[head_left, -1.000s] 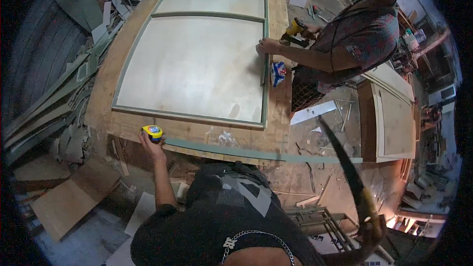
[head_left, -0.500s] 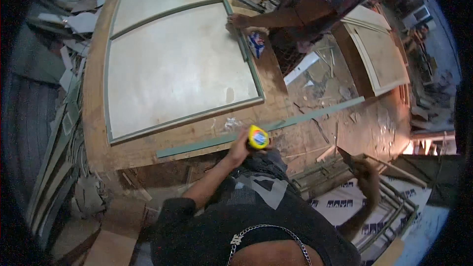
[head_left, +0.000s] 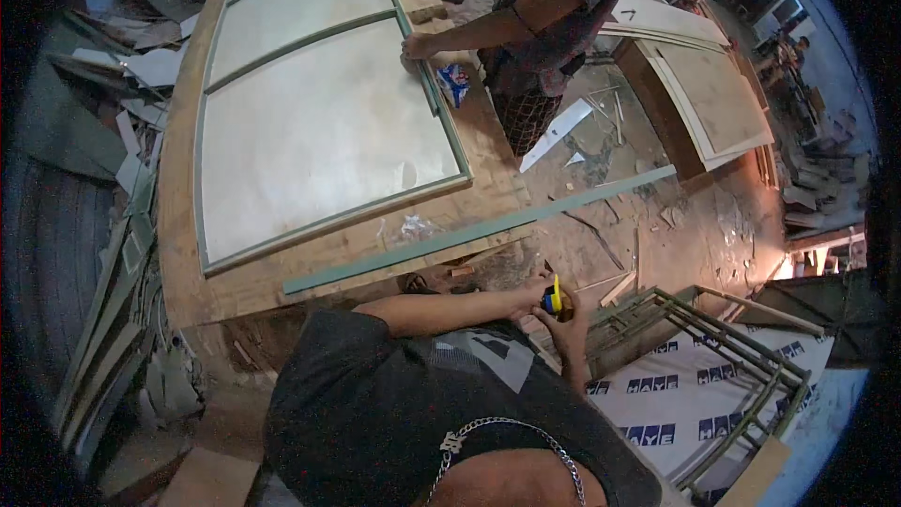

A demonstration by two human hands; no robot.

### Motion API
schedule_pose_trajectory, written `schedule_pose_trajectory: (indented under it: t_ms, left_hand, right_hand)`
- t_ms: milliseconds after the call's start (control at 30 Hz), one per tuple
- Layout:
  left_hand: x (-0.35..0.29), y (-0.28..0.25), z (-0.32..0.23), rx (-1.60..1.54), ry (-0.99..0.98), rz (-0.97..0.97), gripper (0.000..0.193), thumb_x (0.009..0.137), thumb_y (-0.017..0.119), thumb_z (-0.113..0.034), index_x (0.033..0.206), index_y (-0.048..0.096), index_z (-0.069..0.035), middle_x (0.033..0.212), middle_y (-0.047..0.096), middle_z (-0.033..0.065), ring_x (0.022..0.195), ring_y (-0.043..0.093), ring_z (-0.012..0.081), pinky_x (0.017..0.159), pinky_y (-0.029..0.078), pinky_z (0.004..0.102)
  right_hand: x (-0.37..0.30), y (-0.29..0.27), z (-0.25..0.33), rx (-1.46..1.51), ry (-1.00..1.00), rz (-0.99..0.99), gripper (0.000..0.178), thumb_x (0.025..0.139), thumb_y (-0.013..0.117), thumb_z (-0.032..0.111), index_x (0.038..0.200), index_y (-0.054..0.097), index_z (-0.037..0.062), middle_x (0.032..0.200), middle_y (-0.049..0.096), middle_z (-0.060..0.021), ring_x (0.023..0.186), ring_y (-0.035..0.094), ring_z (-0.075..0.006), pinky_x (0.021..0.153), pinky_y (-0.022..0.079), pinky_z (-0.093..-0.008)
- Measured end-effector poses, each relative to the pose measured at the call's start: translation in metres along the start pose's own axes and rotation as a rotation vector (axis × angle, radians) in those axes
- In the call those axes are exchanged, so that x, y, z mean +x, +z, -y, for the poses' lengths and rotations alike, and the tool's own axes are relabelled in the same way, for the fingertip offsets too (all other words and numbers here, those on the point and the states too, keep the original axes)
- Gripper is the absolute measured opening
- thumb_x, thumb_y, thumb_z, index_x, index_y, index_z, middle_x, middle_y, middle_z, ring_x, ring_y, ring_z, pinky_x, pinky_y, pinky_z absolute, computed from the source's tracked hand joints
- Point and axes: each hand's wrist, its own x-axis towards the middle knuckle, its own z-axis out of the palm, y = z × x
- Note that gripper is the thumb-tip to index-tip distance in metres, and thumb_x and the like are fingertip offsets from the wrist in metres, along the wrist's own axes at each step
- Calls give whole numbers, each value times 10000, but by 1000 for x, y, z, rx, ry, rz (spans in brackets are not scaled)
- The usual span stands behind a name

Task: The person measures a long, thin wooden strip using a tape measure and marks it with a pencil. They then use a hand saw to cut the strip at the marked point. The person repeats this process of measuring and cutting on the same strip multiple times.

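Here's the tape measure point(head_left: 554, 297), in front of the shirt, between 2 hands! The right hand point(head_left: 569, 327) has its grip around it; the left hand point(head_left: 526, 301) meets it, grip partly hidden, can't tell. Beyond, 1 green strip point(head_left: 422, 248) overhangs the table point(head_left: 221, 297).

On my feed, the panel point(head_left: 319, 150) lies on the table point(head_left: 180, 211) at 10 o'clock, strip point(head_left: 422, 249) before it, sheets point(head_left: 715, 99) at 2, tape measure point(head_left: 554, 296) at 4.

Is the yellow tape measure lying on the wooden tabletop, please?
No, the yellow tape measure is at the left hand and right hand, off the wooden tabletop.
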Motion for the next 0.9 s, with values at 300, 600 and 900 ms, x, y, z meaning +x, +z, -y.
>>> schedule_pose_trajectory:
  t_ms: [300,600,900]
  left_hand:
    - [-57,29,-27,151,-203,-141,342,973,505,-366,1140,356,-107,937,528,109,692,591,192,520,503,336]
    - [-14,-38,-4,673,35,133,452,886,605,-498,844,471,-69,688,546,64,579,631,187,454,513,318]
    - [-44,-94,2,779,125,289,447,903,606,-476,815,575,-39,695,553,39,640,583,152,576,498,301]
  right_hand:
    - [0,-21,-52,-302,-69,-23,536,677,863,331,1039,638,6,812,568,-81,696,573,-153,584,454,-293]
    - [-6,-22,-38,-368,-278,47,414,729,814,278,954,631,-19,854,585,-128,682,601,-207,580,464,-309]
    - [-27,36,-4,-508,-263,121,625,671,848,302,1171,579,41,981,619,-181,886,639,-327,741,520,-404]
